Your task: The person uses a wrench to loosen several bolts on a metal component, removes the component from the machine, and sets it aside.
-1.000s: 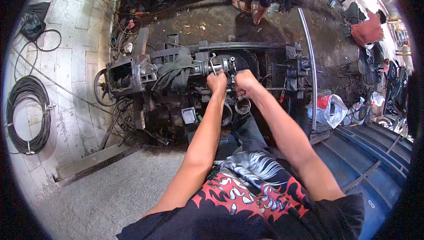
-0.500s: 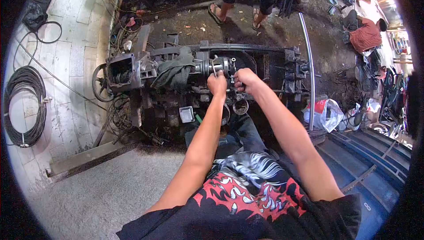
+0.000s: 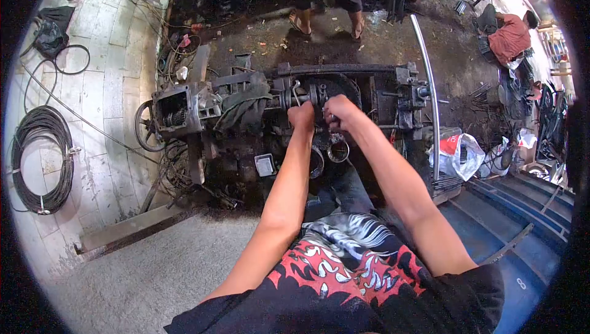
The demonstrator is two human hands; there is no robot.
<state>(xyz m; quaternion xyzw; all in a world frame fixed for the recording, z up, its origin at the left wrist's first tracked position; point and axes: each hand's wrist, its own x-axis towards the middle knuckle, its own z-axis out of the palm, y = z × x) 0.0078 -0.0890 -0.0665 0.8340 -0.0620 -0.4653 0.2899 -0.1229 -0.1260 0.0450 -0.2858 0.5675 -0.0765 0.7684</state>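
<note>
Both of my hands are at the middle of a greasy, lathe-like machine [image 3: 212,97]. My left hand [image 3: 300,116] is closed around a wrench [image 3: 296,90], whose upper end sticks up against the round shaft assembly [image 3: 314,94]. Just to the right, my right hand [image 3: 341,111] is a closed fist at the same assembly. A slim metal wrench [image 3: 324,93] shows beside its fingers; the rest is hidden by the hand. A dark grey cloth [image 3: 244,103] drapes over the machine left of my hands. Below them lies a metal ring [image 3: 338,151].
A small white tray [image 3: 265,165] sits below the machine. A long steel pipe [image 3: 428,82] stands at the right, near a plastic bag [image 3: 460,154]. A coiled cable [image 3: 42,159] lies left. One person's feet [image 3: 301,23] are beyond the machine; another person [image 3: 509,37] crouches far right.
My view has shifted slightly. Both hands stay at the shaft assembly, and the wrench end above my right hand shows less clearly. The person beyond the machine has shifted a little.
</note>
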